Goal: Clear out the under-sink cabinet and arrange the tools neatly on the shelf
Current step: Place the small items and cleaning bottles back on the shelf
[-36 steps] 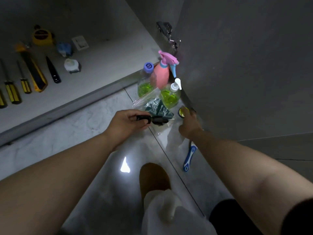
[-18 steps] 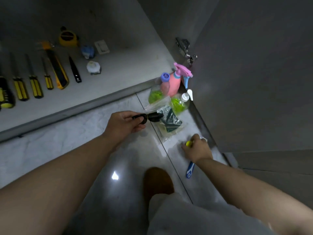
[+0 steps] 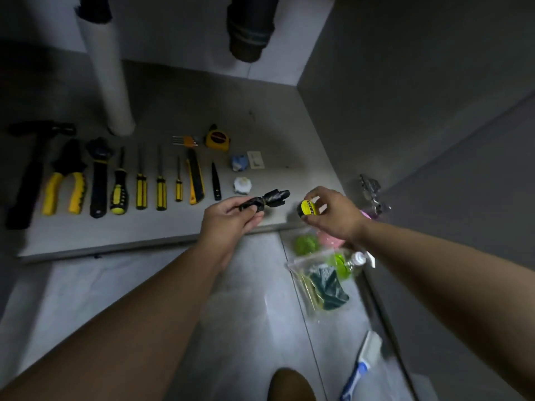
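Observation:
My left hand (image 3: 230, 217) pinches a small black bundle (image 3: 267, 199) over the front of the cabinet shelf (image 3: 162, 230). My right hand (image 3: 333, 211) holds a small black and yellow roll (image 3: 307, 208) beside it, just above the shelf's right end. On the shelf tools lie in a row: a hammer (image 3: 31, 175), yellow pliers (image 3: 66, 180), a wrench (image 3: 99, 178), several screwdrivers (image 3: 142, 183), a utility knife (image 3: 195, 178), a tape measure (image 3: 217, 139).
A white pipe (image 3: 107, 70) and a dark drain pipe (image 3: 249, 27) stand at the cabinet's back. The open door with its hinge (image 3: 372, 192) is to the right. On the floor tiles lie green bottles (image 3: 307, 244), a plastic bag (image 3: 321, 285) and a blue-white brush (image 3: 359, 369).
My right hand lifted the yellow roll off the floor up to the shelf edge. My left hand carried the black bundle up over the shelf. The view swung toward the cabinet.

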{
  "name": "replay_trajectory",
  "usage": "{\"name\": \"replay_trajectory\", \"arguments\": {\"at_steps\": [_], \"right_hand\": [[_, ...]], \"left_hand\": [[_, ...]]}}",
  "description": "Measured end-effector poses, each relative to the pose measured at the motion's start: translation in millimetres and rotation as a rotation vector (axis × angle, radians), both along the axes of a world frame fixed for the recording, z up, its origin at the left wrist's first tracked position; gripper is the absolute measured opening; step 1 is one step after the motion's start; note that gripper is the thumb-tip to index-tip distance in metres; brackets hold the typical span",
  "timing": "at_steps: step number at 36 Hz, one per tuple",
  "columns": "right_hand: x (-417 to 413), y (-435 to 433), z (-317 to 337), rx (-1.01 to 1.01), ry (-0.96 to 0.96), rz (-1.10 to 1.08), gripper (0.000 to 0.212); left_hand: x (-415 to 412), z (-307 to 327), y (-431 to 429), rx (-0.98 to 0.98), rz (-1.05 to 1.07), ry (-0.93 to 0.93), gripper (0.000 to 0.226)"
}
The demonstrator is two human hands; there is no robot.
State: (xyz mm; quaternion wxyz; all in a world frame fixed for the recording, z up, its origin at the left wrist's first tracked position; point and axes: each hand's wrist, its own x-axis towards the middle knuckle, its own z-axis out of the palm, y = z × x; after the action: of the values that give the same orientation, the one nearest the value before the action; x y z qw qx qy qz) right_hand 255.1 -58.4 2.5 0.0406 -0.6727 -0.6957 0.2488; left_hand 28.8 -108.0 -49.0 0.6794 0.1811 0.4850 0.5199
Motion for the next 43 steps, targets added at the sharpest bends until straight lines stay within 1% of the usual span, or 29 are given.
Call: {"name": "replay_trajectory", "arguments": {"at_steps": [2, 6, 12, 17, 20, 22, 23, 25, 27, 28, 31, 36, 39, 40, 41, 43], "right_hand": [[-19.4, 24.8, -10.6, 0.021, -0.029, 0.006, 0.037], [-52.0, 64.3, -40.9, 0.070, -0.063, -0.031, 0.039], [-83.4, 109.8, -69.4, 0.141, -0.096, -0.031, 0.038], [-94.0, 131.2, -78.0, 0.129, -0.106, -0.055, 0.047], [-94.5, 123.6, -84.1, 0.127, -0.085, -0.051, 0.050], [-93.1, 110.4, -86.4, 0.179, -0.013, -0.104, 0.047], [-92.9, 102.4, -86.0, 0.204, 0.049, -0.148, 0.043], [-94.9, 83.4, -81.5, 0.193, 0.247, -0.221, 0.031], [-97.6, 61.4, -73.6, 0.120, 0.409, -0.187, 0.023], [-98.0, 49.9, -69.0, 0.095, 0.431, -0.132, 0.024], [-94.2, 20.8, -58.6, 0.052, 0.426, 0.013, 0.036], [-83.9, 5.7, -59.8, 0.123, 0.268, 0.062, 0.018], [-79.2, 5.7, -66.7, 0.111, 0.264, -0.017, 0.015], [-77.1, 7.1, -69.2, 0.110, 0.263, -0.066, 0.014], [-74.9, 9.3, -71.3, 0.112, 0.260, -0.124, 0.013], [-69.8, 15.2, -75.0, 0.119, 0.254, -0.257, 0.013]], "left_hand": [[-12.1, -4.1, 6.6, 0.001, 0.029, 0.015, 0.031], [-34.7, -17.9, 15.1, 0.007, 0.093, 0.049, 0.023], [-54.7, -36.7, 22.1, -0.037, 0.183, 0.169, 0.015], [-57.3, -42.8, 23.0, -0.052, 0.209, 0.126, 0.018], [-53.2, -43.0, 22.0, -0.050, 0.201, 0.100, 0.020], [-49.7, -42.2, 20.9, -0.046, 0.195, 0.101, 0.021], [-47.9, -41.6, 20.5, -0.045, 0.187, 0.107, 0.021], [-44.4, -39.8, 20.0, -0.043, 0.151, 0.151, 0.023], [-41.0, -37.2, 19.8, -0.031, 0.115, 0.199, 0.023], [-39.5, -35.6, 20.0, -0.026, 0.098, 0.226, 0.022], [-35.7, -30.6, 21.1, -0.026, 0.051, 0.299, 0.019], [-29.8, -21.7, 24.8, -0.014, 0.001, 0.315, 0.015], [-26.6, -18.6, 25.4, 0.012, -0.023, 0.297, 0.016], [-25.5, -19.3, 24.8, 0.030, -0.038, 0.342, 0.018], [-24.7, -21.2, 23.9, 0.063, -0.068, 0.439, 0.020], [-24.4, -27.6, 20.6, 0.160, -0.174, 0.702, 0.025]]}}
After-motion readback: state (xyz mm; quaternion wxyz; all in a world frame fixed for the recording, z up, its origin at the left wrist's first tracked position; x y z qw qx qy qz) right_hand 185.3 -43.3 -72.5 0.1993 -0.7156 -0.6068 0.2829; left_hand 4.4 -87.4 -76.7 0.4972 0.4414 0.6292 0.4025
